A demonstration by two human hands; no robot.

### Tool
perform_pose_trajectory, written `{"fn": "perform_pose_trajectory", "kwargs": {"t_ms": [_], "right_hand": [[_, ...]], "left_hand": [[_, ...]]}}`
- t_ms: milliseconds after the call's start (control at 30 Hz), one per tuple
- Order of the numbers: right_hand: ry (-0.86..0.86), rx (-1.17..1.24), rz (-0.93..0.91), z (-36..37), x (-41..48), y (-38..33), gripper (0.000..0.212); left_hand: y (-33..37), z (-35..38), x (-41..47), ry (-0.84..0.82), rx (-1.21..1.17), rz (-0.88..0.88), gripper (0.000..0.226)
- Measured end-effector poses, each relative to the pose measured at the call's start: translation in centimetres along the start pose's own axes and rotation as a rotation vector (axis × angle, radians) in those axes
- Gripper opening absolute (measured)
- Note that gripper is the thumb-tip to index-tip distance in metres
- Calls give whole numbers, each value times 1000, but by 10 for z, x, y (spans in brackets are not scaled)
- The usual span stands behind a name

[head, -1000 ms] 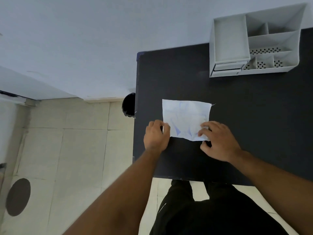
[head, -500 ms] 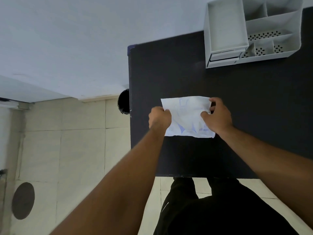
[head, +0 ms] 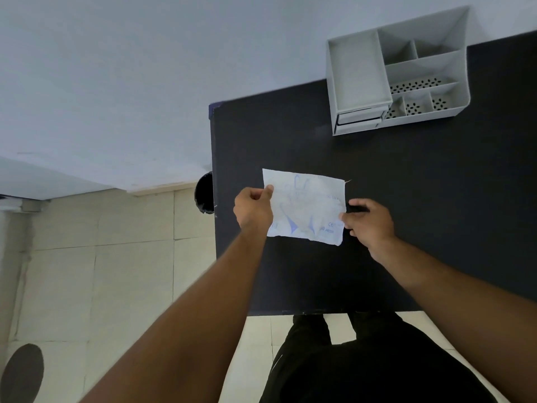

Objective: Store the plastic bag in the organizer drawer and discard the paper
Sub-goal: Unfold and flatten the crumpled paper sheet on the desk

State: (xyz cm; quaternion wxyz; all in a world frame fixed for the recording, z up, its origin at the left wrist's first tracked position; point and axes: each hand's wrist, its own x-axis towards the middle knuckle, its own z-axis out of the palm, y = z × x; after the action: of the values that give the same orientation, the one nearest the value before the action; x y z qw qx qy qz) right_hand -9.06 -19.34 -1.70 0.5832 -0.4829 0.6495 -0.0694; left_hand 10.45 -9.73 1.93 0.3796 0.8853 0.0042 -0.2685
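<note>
A white sheet with blue print (head: 305, 207), slightly crumpled, hangs just above the black table (head: 406, 199) near its left front part. My left hand (head: 254, 209) pinches the sheet's left edge, thumb on top. My right hand (head: 367, 223) grips the right edge; a thin dark strip shows between its fingers and I cannot tell what it is. Whether the sheet is paper or plastic is unclear. The grey organizer (head: 398, 74) stands at the table's back right, with its small drawer (head: 359, 121) at the front left corner pushed in.
A black round bin (head: 205, 196) stands on the tiled floor against the table's left edge. A dark round patch (head: 21, 373) lies on the floor at the far left. A pale wall runs behind the table. My dark trousers show below the front edge.
The sheet lay flat with both hands at its near corners; now it is lifted slightly and my hands hold its left and right edges.
</note>
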Motion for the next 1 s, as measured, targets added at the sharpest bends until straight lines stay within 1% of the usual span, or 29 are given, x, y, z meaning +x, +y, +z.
{"fn": "perform_pose_trajectory", "kwargs": {"t_ms": [133,233,367,467,633,733,800,867,1000], "right_hand": [[47,105,-28,-4,-3,-6,32],[72,161,-33,-5,-7,-8,27],[100,162,-19,-4,-13,-6,21],[91,132,-42,-4,-18,-2,23],[56,87,-176,-4,-24,-1,26],[65,120,-230,-4,-29,-2,27],[69,123,-252,-4,-31,-4,29],[70,120,-256,-2,-34,-5,32],[106,101,-240,0,-34,-5,42]], "left_hand": [[12,-5,-11,71,135,248,15],[20,-9,-23,94,190,363,17],[22,-15,-36,45,229,548,15],[24,-18,-42,14,246,641,18],[33,-19,-43,12,185,653,21],[36,-20,-47,30,137,656,27],[39,-20,-53,26,83,676,26],[40,-18,-59,9,46,691,20],[40,-13,-66,-27,53,710,20]]}}
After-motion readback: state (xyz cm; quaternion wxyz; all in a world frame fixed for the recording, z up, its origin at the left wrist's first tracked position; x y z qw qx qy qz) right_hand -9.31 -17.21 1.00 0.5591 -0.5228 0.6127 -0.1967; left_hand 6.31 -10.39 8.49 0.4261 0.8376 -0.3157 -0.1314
